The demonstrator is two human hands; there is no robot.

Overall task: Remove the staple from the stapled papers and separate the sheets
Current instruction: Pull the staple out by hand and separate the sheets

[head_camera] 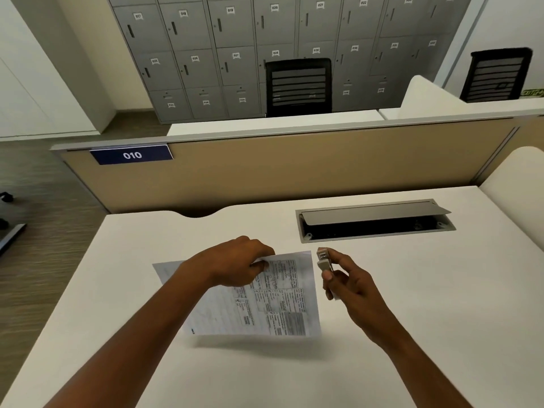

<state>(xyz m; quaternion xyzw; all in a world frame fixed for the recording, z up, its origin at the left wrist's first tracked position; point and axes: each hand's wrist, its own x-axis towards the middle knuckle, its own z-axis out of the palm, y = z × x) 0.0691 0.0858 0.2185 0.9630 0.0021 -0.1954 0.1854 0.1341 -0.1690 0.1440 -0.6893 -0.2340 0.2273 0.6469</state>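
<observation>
Well, I see the stapled papers [279, 304], thin, printed, rectangular sheets, held just above the smooth white counter [412, 304]. The left hand [232, 266] pinches their far edge. The right hand [353, 287], just beside them, curls round a small grey-white tool [323, 260]. Beyond sits a grey metal cable tray [382, 235], its lid raised and its inside dark.

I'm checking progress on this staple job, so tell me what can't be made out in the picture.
Head view only.
Staple: not seen; left hand covers part of the top edge of the papers.
Sheet count: sheets overlap, edges blurred.
Print: too blurred to read.
Lower part of the grey tool: hidden inside right hand.
</observation>
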